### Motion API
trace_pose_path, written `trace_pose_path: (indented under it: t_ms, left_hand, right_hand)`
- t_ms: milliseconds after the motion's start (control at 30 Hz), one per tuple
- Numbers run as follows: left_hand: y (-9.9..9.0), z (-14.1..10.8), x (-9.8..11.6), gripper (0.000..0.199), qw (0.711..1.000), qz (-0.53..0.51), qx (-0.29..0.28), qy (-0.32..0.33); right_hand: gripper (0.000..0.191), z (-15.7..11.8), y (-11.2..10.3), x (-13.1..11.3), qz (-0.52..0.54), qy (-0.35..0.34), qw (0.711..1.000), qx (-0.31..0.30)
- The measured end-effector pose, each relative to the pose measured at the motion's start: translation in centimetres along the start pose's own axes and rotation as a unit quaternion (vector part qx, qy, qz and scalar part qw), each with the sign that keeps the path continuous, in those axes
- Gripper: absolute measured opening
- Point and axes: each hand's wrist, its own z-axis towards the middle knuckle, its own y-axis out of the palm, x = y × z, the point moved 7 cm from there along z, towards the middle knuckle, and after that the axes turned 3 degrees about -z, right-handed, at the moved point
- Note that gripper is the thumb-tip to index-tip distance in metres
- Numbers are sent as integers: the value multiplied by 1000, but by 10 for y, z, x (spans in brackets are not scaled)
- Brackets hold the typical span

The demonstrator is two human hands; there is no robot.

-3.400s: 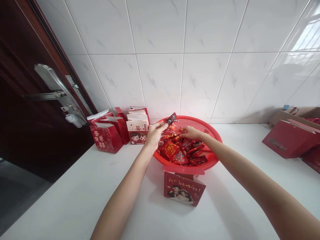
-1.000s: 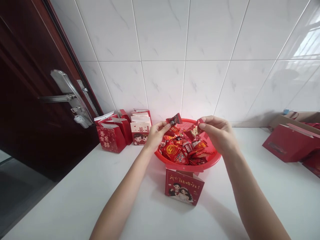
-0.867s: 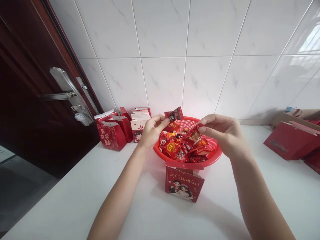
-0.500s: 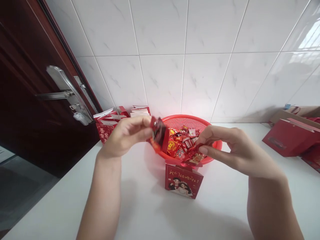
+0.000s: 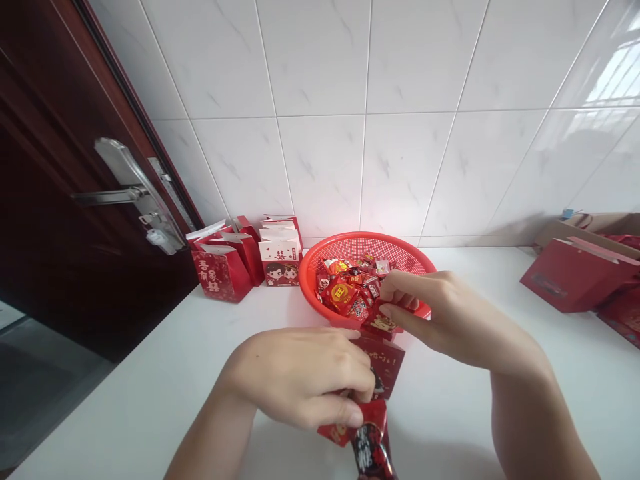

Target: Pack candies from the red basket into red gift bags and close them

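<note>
Pinching a glossy red-and-black wrapped sweet [image 5: 370,445] and a smaller red packet with gold print [image 5: 336,433] by their ends in the left hand [image 5: 303,377], low over the smooth white worktop [image 5: 150,387]. Pinching a red packet with gold markings [image 5: 383,324] in the right hand [image 5: 443,317], near the top of the dark red printed cardboard box [image 5: 393,360]. Could lose one left-hand item, from holding two slick wrappers by small end areas. Might tip the light-looking box by brushing its top edge; cannot tell whether already touching. Could spill the right-hand packet onto the worktop or into the round red mesh basket [image 5: 311,301], just behind, by releasing off-line.
</note>
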Motion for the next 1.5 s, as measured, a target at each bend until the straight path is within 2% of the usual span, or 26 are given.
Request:
trace_pose_path:
  t_ms: [100,233,367,533,633,700,900,967,1200,1367,1500]
  left_hand:
    - [1,1,-4,26,1000,0,-3,-5]
    - [3,-3,1,25,998,-46,0,33]
    - [6,-8,6,23,994,-91,-8,65]
    - [9,-8,2,21,997,-48,-25,46]
    - [9,-6,-1,22,999,-34,-19,36]
    - [8,-5,-2,22,999,-32,-11,33]
    - [8,-4,-2,24,998,-49,4,34]
    - [7,-4,-2,24,998,-55,8,34]
    - [7,-4,-3,25,997,-64,2,36]
    - [5,-4,-4,23,996,-85,10,35]
    - [3,-3,-3,22,993,-114,-1,40]
  right_hand:
    - [18,2,6,0,-13,-4,1000,-10]
    - [21,5,14,-2,-29,-20,999,-21]
    - [26,5,17,-7,-63,-47,997,-5]
    - [27,-1,11,-15,-60,-69,996,19]
    - [26,-4,10,-21,-47,-85,995,7]
    - [29,-5,10,-24,-48,-92,995,3]
    - [27,-5,5,-26,-47,-92,993,49]
    - [27,-4,7,-28,-50,-101,992,48]
    - [30,-1,28,-29,-88,-93,991,-44]
    - [30,-1,36,-26,-59,-77,989,-108]
    - [26,-2,37,-22,-23,-72,988,-135]
